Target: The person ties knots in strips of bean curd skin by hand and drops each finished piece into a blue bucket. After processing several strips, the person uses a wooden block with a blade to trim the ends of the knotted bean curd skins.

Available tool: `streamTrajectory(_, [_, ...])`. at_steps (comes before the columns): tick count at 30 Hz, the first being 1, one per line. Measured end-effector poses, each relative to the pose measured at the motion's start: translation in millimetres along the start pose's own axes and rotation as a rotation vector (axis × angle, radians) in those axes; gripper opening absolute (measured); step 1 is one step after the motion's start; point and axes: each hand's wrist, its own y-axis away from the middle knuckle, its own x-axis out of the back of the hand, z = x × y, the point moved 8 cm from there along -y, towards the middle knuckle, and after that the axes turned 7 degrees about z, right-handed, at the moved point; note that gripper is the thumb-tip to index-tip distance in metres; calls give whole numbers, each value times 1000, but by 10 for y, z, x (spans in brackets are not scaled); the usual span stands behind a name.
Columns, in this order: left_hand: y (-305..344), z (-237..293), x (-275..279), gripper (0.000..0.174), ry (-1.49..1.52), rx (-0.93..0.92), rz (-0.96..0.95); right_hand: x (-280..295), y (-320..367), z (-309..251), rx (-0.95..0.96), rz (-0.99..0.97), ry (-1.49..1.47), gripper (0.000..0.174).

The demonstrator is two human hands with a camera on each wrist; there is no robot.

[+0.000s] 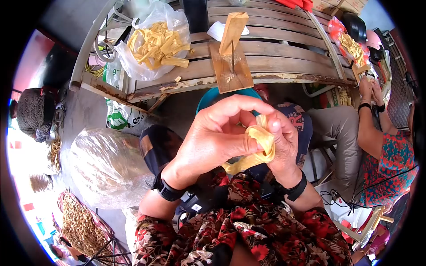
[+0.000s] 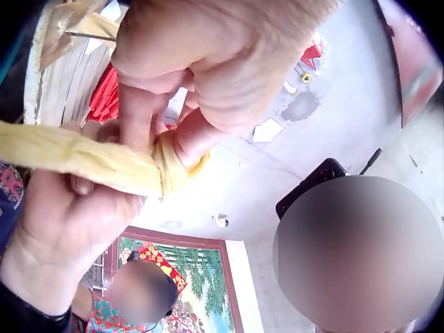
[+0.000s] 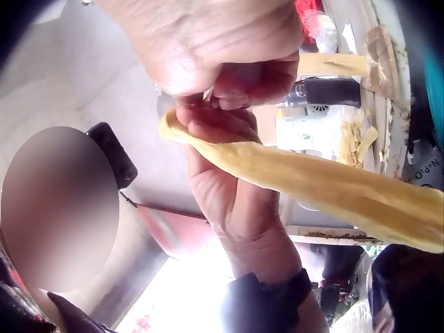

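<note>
The left grip (image 1: pixel 211 135) pinches a yellow strip (image 1: pixel 266 144) with thumb and fingers; the right grip (image 1: pixel 285 144) pinches the same strip from the other side, its thumb near the loop. In the head view the two hands nearly meet, held up in the air short of the bench (image 1: pixel 284 64). Its rusty near edge crosses beyond them, with a blue tub (image 1: pixel 205 101) partly hidden between. Straight beyond the grips, a board (image 1: pixel 219 68) with an upright block (image 1: pixel 234 33) reaches that edge. A bag of strips (image 1: pixel 159 42) lies beyond and to the left. A wrapped bundle (image 1: pixel 106 166) crowds the left forearm; on the right, a neighbour's knee (image 1: pixel 344 126) limits the room.

The left wrist view shows the fold up close: the left thumb and a finger press it together, while the right fingers curl behind the strip. A flat length leaves the grips and is cut off by the frame. A red cloth (image 2: pixel 104 97) shows past the hands.

The right wrist view gives what the head view foreshortens: a long, broad tail running well clear of both grips, also cut off by the frame. The right fingers are curled tight, but their tips are partly hidden. A black bottle (image 3: pixel 333 92) appears past the grips.
</note>
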Motion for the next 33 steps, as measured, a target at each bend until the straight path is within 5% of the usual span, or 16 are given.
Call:
streamTrajectory(4, [18, -59, 231, 25, -218, -85, 139, 149, -35, -23, 205, 89, 335, 30])
streamTrajectory(5, [21, -42, 276, 22, -300, -97, 195, 105, -20, -80, 101, 29, 144, 20])
streamTrajectory(9, [51, -29, 260, 15, -679, -181, 227, 89, 62, -80, 195, -23, 528, 45])
streamTrajectory(10, [55, -36, 214, 16, -767, -211, 197, 180, 54, -40, 99, 37, 452, 44])
streamTrajectory(13, [67, -143, 267, 24, -396, -156, 239, 321, 31, 118, -250, 137, 89, 40])
streamTrajectory(17, [64, -409, 448, 22, -43, 140, 255, 89, 127, 244, -558, -102, -396, 42])
streamTrajectory(20, [121, -575, 252, 23, 283, 371, 90, 119, 93, 164, -437, -106, -227, 44])
streamTrajectory(22, [198, -633, 198, 22, 226, 494, -196, 115, 85, 101, -316, -154, -67, 43])
streamTrajectory(28, [233, -530, 300, 25, -95, 367, 99, 319, 90, -34, -118, -33, 445, 18])
streamTrajectory(30, [242, -485, 301, 26, -187, 349, 124, 222, 129, -6, -204, -191, 623, 25])
streamTrajectory(32, [248, -443, 259, 27, -289, 314, 130, 57, 135, -22, 25, -224, 741, 27])
streamTrajectory(33, [240, -361, 231, 28, -225, 92, 126, 111, 174, -3, -50, -169, 581, 27])
